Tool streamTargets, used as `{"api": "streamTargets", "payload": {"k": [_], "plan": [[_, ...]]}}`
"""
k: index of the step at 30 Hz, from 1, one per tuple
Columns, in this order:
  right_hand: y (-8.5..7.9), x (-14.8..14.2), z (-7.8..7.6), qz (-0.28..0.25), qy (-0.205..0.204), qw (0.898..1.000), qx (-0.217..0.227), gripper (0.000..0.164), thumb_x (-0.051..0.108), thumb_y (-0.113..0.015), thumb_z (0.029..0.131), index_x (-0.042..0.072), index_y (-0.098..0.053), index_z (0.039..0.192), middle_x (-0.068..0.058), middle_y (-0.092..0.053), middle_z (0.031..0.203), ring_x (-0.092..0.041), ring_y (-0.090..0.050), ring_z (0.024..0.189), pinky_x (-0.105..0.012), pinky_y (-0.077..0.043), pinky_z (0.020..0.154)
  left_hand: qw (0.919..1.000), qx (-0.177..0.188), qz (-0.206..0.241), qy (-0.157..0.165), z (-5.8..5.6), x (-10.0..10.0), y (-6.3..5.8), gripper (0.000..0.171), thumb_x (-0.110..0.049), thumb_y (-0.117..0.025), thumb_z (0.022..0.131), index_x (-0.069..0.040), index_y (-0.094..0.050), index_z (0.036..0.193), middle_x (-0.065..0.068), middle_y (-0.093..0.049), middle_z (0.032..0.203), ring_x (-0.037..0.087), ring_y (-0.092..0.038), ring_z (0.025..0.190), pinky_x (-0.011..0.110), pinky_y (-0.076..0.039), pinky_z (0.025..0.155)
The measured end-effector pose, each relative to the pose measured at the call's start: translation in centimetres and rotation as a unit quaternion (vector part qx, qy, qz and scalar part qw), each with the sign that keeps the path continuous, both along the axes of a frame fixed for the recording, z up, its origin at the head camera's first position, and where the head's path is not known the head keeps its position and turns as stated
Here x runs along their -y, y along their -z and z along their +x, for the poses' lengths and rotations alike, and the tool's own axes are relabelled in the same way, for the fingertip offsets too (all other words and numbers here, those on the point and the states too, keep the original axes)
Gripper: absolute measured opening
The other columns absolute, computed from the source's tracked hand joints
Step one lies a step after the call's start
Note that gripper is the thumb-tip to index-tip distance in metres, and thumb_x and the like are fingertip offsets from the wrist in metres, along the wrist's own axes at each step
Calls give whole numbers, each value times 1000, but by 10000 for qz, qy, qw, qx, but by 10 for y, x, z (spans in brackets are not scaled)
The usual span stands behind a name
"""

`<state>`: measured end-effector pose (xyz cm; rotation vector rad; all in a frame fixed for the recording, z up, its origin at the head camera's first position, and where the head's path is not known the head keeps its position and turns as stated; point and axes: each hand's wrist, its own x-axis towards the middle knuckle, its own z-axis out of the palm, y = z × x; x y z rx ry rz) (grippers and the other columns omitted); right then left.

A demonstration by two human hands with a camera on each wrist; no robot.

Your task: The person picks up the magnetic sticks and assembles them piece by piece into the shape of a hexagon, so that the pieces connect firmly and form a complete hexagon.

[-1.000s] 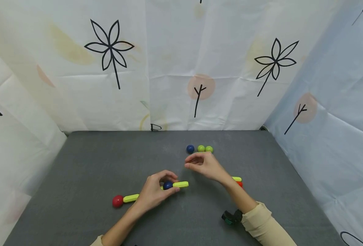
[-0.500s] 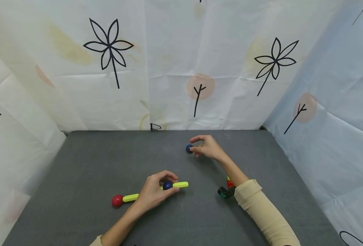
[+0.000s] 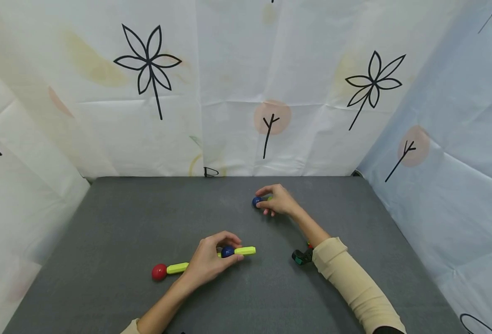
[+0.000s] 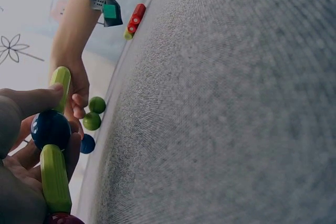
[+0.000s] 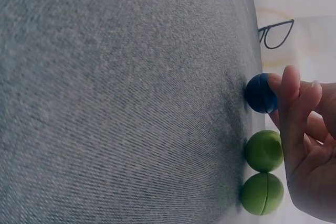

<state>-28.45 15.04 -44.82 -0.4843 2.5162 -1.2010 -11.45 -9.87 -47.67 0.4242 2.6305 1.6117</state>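
Note:
My left hand point(image 3: 214, 255) holds a toy chain by its middle: a red ball point(image 3: 159, 272), a yellow-green rod point(image 3: 177, 268), a dark blue ball point(image 3: 227, 251) and another yellow-green rod point(image 3: 245, 250) pointing right. In the left wrist view, the thumb presses on the upper rod point(image 4: 61, 80), and fingers curl behind the blue ball. At the back of the table, my right hand point(image 3: 280, 199) pinches a loose blue ball point(image 5: 260, 94) between thumb and forefinger, close over the cloth. Two green balls point(image 5: 264, 150) sit beside it under the palm, largely hidden in the head view.
Red rods point(image 4: 138, 11) with a yellow-green one lie to the right, mostly covered by the right forearm in the head view. A black wrist camera point(image 3: 302, 257) hangs by the right sleeve. Patterned white cloth walls stand behind the grey table point(image 3: 124, 208).
My right hand has moved away from me, to the back of the table, and its fingers have come round the loose blue ball. The left hand and its chain have stayed put.

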Motion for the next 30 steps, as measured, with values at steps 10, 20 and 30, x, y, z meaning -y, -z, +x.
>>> {"api": "streamTargets", "payload": {"k": [10, 20, 30], "plan": [[-6, -2, 13, -300, -93, 9995, 27, 37, 13, -78, 101, 0, -71, 135, -25, -75, 127, -11, -69, 59, -39, -60, 55, 10000, 29, -58, -23, 0, -1, 1, 30, -23, -93, 88, -16, -77, 112, -8, -81, 102, 4, -72, 93, 26, -61, 85], [-25, -14, 49, -635, -433, 9970, 97, 35, 20, -81, 100, 5, -74, 131, -27, -75, 121, -21, -71, 60, -53, -63, 60, 10000, -1, -34, -55, 0, 0, 1, 29, -24, -93, 87, -18, -77, 111, -8, -81, 102, 4, -71, 93, 27, -61, 87], [-33, -27, 92, -885, -815, 9923, 274, 34, 20, -81, 100, 3, -74, 129, -29, -78, 87, -28, -72, 59, -54, -63, 59, 9999, 27, -84, -126, 0, -1, 0, 28, -22, -93, 87, -19, -77, 110, -7, -81, 102, 5, -72, 93, 27, -62, 86]]}}
